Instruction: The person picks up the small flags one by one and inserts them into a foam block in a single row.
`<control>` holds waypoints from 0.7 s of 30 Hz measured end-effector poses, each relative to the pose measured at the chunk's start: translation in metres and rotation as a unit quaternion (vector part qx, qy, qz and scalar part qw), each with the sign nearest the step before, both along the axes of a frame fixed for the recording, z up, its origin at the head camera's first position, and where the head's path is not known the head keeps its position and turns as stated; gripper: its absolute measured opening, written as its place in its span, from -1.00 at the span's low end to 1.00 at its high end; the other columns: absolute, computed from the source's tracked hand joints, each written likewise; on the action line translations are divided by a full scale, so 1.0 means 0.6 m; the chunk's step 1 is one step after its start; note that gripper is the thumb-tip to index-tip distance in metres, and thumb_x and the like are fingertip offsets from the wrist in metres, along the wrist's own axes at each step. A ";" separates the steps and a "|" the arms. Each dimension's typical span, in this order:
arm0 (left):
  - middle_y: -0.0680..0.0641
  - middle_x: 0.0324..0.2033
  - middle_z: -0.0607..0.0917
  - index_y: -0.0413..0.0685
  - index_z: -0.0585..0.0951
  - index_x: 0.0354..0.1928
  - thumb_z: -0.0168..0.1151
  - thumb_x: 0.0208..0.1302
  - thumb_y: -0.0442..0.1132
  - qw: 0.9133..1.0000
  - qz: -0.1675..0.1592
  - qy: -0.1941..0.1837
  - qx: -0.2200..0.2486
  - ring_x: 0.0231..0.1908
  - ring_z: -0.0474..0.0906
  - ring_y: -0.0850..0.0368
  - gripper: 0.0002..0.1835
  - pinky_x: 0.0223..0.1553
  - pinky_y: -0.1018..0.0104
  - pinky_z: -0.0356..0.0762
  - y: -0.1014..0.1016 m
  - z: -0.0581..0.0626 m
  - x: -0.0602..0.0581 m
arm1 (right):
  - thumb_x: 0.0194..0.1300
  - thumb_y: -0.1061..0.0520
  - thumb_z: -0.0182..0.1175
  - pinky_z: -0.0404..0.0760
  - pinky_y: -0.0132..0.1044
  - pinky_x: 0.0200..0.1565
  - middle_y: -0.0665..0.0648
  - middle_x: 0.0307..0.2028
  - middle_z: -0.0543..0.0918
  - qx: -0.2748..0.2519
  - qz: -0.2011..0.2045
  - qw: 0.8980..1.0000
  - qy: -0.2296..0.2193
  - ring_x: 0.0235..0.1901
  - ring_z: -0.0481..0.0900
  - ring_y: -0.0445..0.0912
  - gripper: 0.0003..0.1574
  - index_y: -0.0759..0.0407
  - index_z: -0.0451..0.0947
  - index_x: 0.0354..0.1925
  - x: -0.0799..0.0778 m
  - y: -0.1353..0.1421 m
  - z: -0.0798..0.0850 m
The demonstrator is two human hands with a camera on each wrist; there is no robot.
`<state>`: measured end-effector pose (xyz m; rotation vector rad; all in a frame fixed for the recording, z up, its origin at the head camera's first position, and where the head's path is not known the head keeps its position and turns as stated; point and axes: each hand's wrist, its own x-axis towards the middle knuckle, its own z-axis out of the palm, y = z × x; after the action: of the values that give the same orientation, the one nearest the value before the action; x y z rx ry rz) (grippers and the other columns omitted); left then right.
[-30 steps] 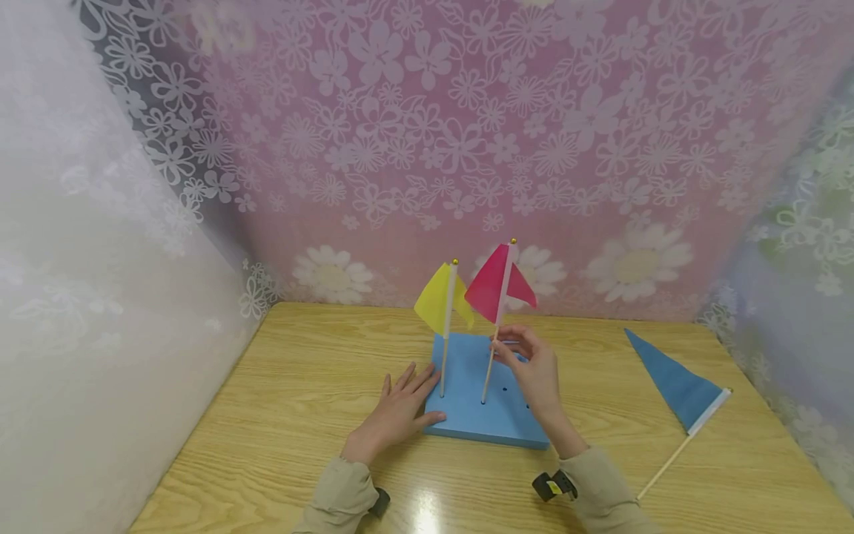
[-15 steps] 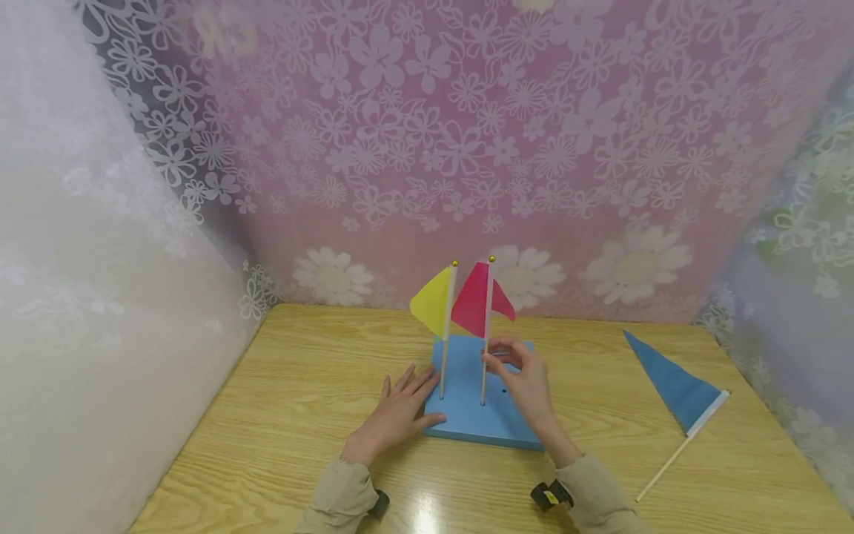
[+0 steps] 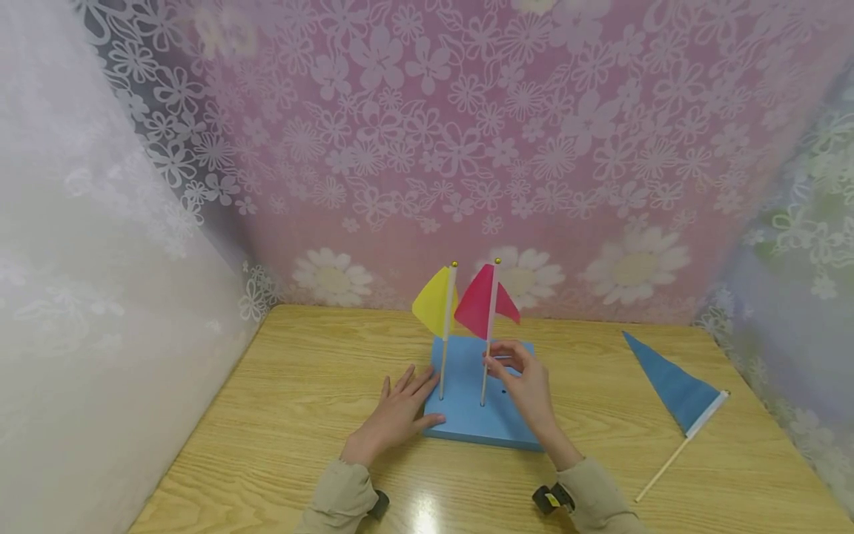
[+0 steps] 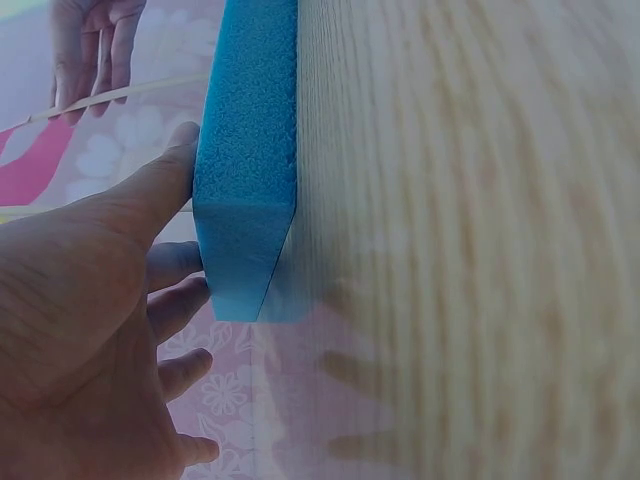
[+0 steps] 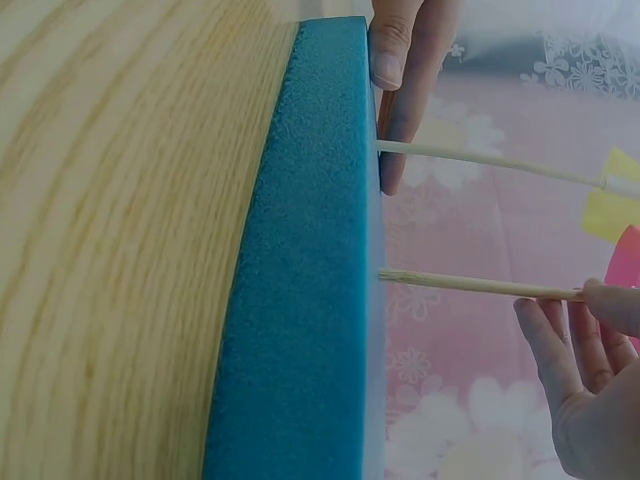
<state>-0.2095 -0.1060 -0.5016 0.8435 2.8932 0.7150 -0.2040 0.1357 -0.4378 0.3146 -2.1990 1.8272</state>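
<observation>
My right hand [image 3: 527,382] pinches the wooden stick of a pink flag [image 3: 477,302] between thumb and fingers. In the right wrist view the stick's lower end [image 5: 400,277] meets the top of a blue foam block [image 5: 300,300]; how deep it sits cannot be seen. A yellow flag [image 3: 432,302] stands upright in the block, to the left of the pink one. My left hand [image 3: 394,415] rests with fingers spread on the block's left edge, thumb and some fingertips touching it.
A blue triangular flag [image 3: 677,386] lies on the wooden table [image 3: 300,371] at the right, its stick pointing toward the front. A small dark hole [image 3: 503,391] shows in the block near my right hand. Floral cloth [image 3: 434,148] hangs behind the table.
My right hand has moved left and slightly down with the pink flag, which now stands more upright and lower. The left hand, the yellow flag and the blue flag stay about where they were.
</observation>
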 end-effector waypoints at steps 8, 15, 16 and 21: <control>-0.09 0.57 0.16 -0.03 0.21 0.58 0.19 0.44 0.15 1.000 0.001 0.003 -0.002 0.57 -0.10 -0.26 -0.19 0.40 -0.53 -0.17 0.000 0.000 0.000 | 0.30 0.42 0.31 0.74 -0.03 -0.13 0.45 -0.13 0.70 -0.004 0.012 1.000 0.010 -0.19 0.69 0.32 -0.70 0.50 0.56 0.00 -0.008 0.005 -0.006; -0.10 0.57 0.16 -0.05 0.22 0.57 0.19 0.44 0.15 1.000 0.002 0.004 -0.004 0.56 -0.10 -0.26 -0.19 0.39 -0.53 -0.16 0.000 0.000 0.000 | 0.27 0.43 0.33 0.77 -0.22 -0.20 0.44 -0.13 0.68 -0.009 0.020 1.000 0.009 -0.22 0.71 0.27 -0.69 0.50 0.56 -0.02 -0.011 0.007 -0.006; -0.10 0.57 0.16 -0.06 0.22 0.57 0.19 0.44 0.15 1.000 0.002 0.004 -0.004 0.56 -0.10 -0.27 -0.19 0.39 -0.53 -0.16 0.000 0.000 0.000 | 0.27 0.44 0.34 0.76 -0.24 -0.21 0.43 -0.13 0.68 -0.006 0.019 1.000 0.007 -0.22 0.72 0.25 -0.69 0.50 0.56 -0.03 -0.011 0.007 -0.006; -0.11 0.56 0.17 -0.07 0.23 0.56 0.20 0.44 0.14 1.000 0.001 0.004 -0.002 0.56 -0.09 -0.27 -0.20 0.39 -0.54 -0.16 0.000 0.000 0.000 | 0.27 0.44 0.34 0.77 -0.24 -0.23 0.45 -0.13 0.67 -0.002 0.017 1.000 0.009 -0.23 0.72 0.25 -0.69 0.50 0.56 -0.02 -0.013 0.008 -0.009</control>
<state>-0.2094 -0.1061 -0.5018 0.8458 2.9024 0.7086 -0.2118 0.1406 -0.4432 0.3669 -2.1904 1.8391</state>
